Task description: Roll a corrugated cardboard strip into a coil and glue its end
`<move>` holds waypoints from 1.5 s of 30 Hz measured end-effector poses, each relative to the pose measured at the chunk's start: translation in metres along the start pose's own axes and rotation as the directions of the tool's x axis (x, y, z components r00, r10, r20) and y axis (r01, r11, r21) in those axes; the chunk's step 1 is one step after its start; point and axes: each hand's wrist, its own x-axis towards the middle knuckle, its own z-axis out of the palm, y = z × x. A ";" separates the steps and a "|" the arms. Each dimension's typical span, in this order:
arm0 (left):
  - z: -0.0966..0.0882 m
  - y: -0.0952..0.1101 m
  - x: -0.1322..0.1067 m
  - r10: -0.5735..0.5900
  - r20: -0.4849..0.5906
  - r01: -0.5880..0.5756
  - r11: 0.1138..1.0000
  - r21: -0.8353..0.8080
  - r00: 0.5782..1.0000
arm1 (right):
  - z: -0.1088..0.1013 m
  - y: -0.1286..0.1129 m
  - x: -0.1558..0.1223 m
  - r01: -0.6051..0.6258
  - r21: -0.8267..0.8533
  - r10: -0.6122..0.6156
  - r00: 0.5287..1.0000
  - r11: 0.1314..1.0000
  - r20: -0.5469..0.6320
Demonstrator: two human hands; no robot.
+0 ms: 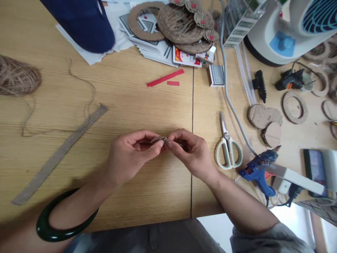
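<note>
A small brown piece of folded corrugated cardboard [160, 139] is pinched between my two hands above the table's middle. My left hand [130, 153] grips its left part between thumb and fingers. Close against it, my right hand [192, 151] pinches the right end, and the fingers hide much of the piece. A long corrugated cardboard strip [61, 151] lies slanted on the table to the left. Loose twine [93, 93] trails across its upper end from a ball of twine [19, 75] at the left edge. Ahead of my hands lie two red paper strips [165, 78].
Scissors [226, 144] and a blue glue gun [259, 167] with a grey cord [230, 102] lie right. Twine-wound discs with cardboard flowers [181, 26] rest on playing cards [158, 52] at the back. A fan [276, 35] and cardboard rings [295, 107] stand far right.
</note>
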 end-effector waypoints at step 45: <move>0.005 0.004 -0.006 0.086 -0.094 -0.065 0.976 0.209 0.992 | 0.006 0.009 -0.004 0.154 -0.116 -0.163 0.984 0.981 -0.071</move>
